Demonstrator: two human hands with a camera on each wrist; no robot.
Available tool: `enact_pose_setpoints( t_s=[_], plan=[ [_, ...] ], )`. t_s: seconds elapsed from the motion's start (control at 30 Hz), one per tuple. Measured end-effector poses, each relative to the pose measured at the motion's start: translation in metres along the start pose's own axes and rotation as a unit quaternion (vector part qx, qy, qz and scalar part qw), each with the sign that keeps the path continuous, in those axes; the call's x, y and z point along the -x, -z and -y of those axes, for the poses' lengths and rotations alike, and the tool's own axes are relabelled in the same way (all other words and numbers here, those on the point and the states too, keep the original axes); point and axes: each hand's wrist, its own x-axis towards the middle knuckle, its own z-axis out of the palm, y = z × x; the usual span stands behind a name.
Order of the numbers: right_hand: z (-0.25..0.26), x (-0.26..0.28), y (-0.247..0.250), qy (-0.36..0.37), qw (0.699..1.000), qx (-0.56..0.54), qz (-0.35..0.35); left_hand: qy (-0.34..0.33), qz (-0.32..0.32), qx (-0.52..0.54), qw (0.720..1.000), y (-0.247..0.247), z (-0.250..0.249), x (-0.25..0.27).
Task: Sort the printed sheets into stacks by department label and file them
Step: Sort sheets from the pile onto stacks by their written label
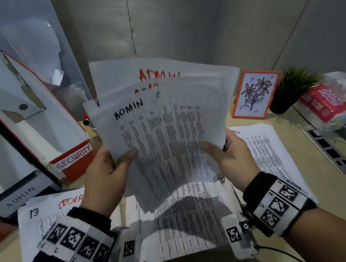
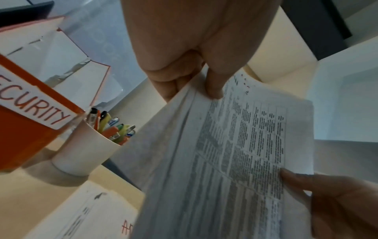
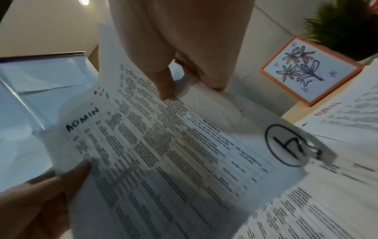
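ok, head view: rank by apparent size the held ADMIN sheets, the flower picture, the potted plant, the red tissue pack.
1. held ADMIN sheets, by far the largest, but nearest the camera.
2-4. flower picture, potted plant and red tissue pack look much alike; no ranking among them.

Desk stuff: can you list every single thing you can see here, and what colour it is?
ADMIN sheets: several, white, fanned and held up in both hands.
SECURITY file box: one, orange, back left.
ADMIN file box: one, dark, far left.
Paper stacks: three, white, flat on the desk.
Pen cup: one, white, beside the SECURITY file box.
Flower picture: one, orange frame, back right.
Potted plant: one, green, right of the picture.
Tissue pack: one, red, far right.
Left hand, right hand: gripping the sheets' lower edges.
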Motion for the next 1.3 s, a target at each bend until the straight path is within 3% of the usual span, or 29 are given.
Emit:
enact_pose_setpoints(
  t_s=[0.13,0.23,0.33,0.47,0.57,0.73,0.83,1.0,1.13,1.3],
  plan=[
    [-0.012,0.012,-0.002,-0.006,0.995,0.046,0.083,-0.05,0.03,-0.055,0.997,-0.005,0.009,0.01],
    [-0.039,0.022,-0.004,-0.059,0.97,0.155,0.175,0.008,0.087,-0.113,0.99,-0.012,0.04,0.022],
    [-0.055,0.025,-0.006,-0.096,0.961,0.171,0.196,0.065,0.076,-0.174,0.98,-0.018,0.062,0.031],
    [-0.066,0.02,-0.01,-0.098,0.975,0.164,0.113,0.103,0.037,-0.192,0.975,-0.019,0.067,0.031],
    [-0.064,0.015,-0.011,-0.127,0.984,0.123,0.023,0.066,0.028,-0.189,0.979,-0.019,0.056,0.029],
    [-0.052,0.001,0.02,-0.173,0.981,0.093,0.01,0.062,0.037,-0.154,0.985,-0.016,0.051,0.023],
    [-0.053,-0.013,0.063,-0.205,0.969,0.136,0.012,0.128,0.069,-0.116,0.983,-0.006,0.066,0.022],
    [-0.069,-0.026,0.169,-0.278,0.926,0.253,-0.023,0.248,0.124,-0.204,0.939,0.026,0.114,0.027],
    [-0.085,-0.023,0.235,-0.325,0.899,0.291,-0.041,0.306,0.144,-0.21,0.917,0.032,0.137,0.033],
    [-0.107,-0.029,0.264,-0.381,0.827,0.413,0.003,0.36,0.132,-0.196,0.902,0.037,0.179,0.029]
  ],
)
